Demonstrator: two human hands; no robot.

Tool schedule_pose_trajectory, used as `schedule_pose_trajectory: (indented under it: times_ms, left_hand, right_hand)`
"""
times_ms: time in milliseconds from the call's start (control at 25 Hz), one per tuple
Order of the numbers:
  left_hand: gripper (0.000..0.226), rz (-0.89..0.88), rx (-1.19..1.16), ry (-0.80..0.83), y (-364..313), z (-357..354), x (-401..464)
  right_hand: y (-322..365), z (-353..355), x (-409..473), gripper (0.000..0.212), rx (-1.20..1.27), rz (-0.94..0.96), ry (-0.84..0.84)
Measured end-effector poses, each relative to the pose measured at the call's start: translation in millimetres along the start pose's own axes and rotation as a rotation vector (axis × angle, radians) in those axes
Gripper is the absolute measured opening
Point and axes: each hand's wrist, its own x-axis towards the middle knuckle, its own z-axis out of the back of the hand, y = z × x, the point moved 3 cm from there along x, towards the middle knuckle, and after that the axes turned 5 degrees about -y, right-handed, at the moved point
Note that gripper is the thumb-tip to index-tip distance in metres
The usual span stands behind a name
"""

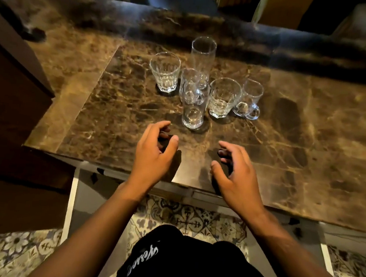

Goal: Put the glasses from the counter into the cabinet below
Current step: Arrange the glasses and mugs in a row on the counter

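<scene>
Several clear glasses stand in a cluster on the brown marble counter point(117, 118). A tall narrow glass point(202, 57) is at the back and a faceted tumbler point(165, 72) at the left. A slim glass point(194, 106) stands nearest me, with a smaller glass point(189, 77) behind it. To the right are a second tumbler point(224, 97) and a handled mug point(250, 99). My left hand point(153, 153) hovers just in front of the slim glass, fingers curled and apart, holding nothing. My right hand point(236, 177) hovers beside it, also open. White cabinet doors point(72, 197) hang open below the counter edge.
A dark wooden unit point(8, 103) flanks the counter on the left. A raised dark ledge point(232, 29) runs along the back. Patterned floor tiles point(190, 219) lie under me, and my black shorts point(187, 264) fill the bottom centre.
</scene>
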Motion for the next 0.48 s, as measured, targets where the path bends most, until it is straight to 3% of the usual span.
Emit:
schedule_pose_trajectory:
  times_ms: [480]
  left_hand:
    - [0.038, 0.055, -0.114, -0.003, 39.4, 15.6, 103.3]
  right_hand:
    - [26.5, -59.4, 61.2, 0.066, 0.043, -0.175, -0.171]
